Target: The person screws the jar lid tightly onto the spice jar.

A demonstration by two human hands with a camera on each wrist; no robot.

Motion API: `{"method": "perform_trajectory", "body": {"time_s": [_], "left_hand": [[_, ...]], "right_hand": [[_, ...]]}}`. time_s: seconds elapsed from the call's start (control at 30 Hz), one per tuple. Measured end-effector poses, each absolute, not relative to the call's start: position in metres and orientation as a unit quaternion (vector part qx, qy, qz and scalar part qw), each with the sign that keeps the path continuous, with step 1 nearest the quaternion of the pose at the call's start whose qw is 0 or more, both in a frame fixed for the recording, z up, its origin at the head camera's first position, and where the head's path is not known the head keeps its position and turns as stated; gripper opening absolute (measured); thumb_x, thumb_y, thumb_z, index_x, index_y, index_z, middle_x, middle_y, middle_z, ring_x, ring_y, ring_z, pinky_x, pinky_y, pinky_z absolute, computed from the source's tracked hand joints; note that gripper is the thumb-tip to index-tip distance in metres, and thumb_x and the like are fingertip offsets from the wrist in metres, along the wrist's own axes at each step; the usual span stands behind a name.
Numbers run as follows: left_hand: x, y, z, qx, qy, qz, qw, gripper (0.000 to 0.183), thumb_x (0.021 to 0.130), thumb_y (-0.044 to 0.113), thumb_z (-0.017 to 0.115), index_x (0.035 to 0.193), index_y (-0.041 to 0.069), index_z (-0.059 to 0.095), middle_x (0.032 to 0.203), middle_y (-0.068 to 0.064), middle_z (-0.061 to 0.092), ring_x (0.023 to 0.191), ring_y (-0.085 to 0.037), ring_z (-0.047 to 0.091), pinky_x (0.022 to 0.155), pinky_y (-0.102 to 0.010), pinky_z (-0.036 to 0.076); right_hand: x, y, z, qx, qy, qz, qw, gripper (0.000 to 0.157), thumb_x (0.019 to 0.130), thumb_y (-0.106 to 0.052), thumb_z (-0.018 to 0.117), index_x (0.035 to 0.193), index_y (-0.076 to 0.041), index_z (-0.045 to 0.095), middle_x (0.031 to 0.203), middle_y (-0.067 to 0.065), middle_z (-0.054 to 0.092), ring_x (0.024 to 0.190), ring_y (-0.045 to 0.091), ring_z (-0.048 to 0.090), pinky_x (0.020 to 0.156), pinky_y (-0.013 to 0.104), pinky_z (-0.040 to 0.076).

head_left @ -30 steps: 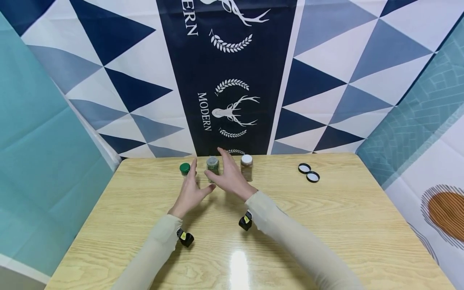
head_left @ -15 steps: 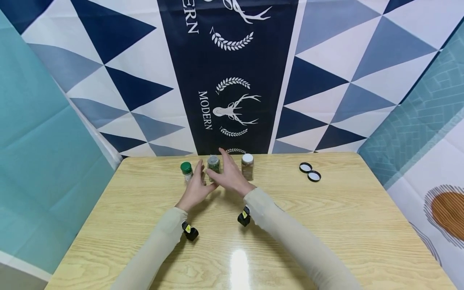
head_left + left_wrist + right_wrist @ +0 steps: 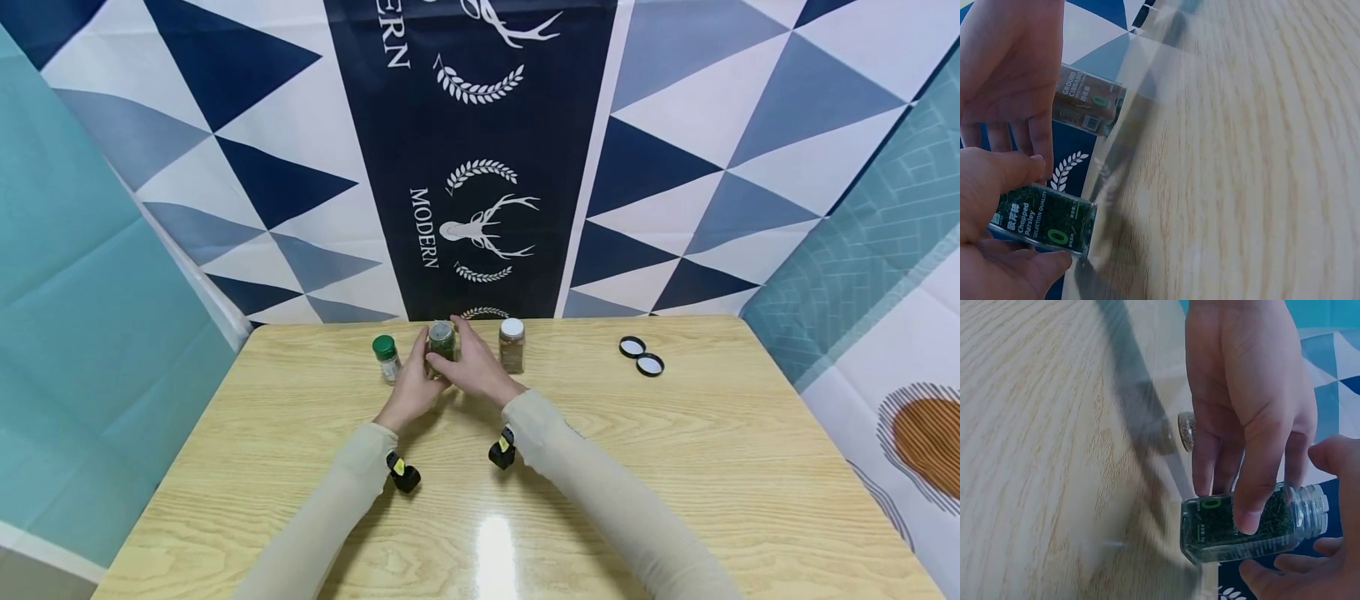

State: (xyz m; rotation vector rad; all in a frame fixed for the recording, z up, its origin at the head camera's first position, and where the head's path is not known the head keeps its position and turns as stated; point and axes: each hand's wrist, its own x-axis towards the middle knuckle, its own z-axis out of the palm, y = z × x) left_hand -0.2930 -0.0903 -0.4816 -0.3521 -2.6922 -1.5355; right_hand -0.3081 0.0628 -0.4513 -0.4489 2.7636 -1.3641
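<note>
An uncapped clear glass jar of green chopped parsley (image 3: 442,336) stands at the back of the table, its threaded neck showing in the right wrist view. My left hand (image 3: 412,390) grips it from the left, thumb across the front and fingers on its far left side. My right hand (image 3: 476,367) is around the jar's right side and top. In the right wrist view its fingertips are close beside the glass, and its thumb stands apart from the neck. The label text on the parsley jar (image 3: 1044,219) is readable in the left wrist view.
A jar labelled ground cinnamon (image 3: 512,354), white on top, stands to the right. A green-lidded jar (image 3: 386,354) stands to the left. Farther right lie two black-rimmed white discs (image 3: 641,358). The patterned wall cloth (image 3: 480,167) rises behind the table's back edge.
My left hand has moved right and closed in on the parsley jar, uncovering the green-lidded jar. My right hand's fingers have drawn slightly lower toward the parsley jar.
</note>
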Motion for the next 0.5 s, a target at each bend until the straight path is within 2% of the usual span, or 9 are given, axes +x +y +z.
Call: {"method": "perform_trajectory", "body": {"time_s": [0.23,0.5], "left_hand": [[-0.2953,-0.0893,-0.4842,-0.124,-0.843,-0.523,0.008,0.091,0.091,-0.007,0.068,0.164,0.003,0.014,0.164,-0.022,0.034,0.145,-0.034,0.047,0.117,-0.045,0.044],[-0.2985,-0.0907,-0.4891,-0.136,-0.834,-0.534,0.027,0.070,0.101,-0.002,0.058,0.162,0.001,0.023,0.161,-0.027,0.036,0.146,-0.038,0.044,0.117,-0.043,0.044]], "right_hand": [[-0.3102,0.0624,-0.4551,-0.147,0.885,-0.442,-0.002,0.078,0.096,-0.038,0.069,0.158,-0.006,0.034,0.156,0.019,0.048,0.143,0.033,0.048,0.119,0.048,0.042],[-0.3109,0.0623,-0.4562,-0.152,0.877,-0.456,-0.018,0.059,0.099,-0.021,0.066,0.151,-0.004,0.047,0.149,0.017,0.055,0.138,0.032,0.053,0.115,0.044,0.047]]}}
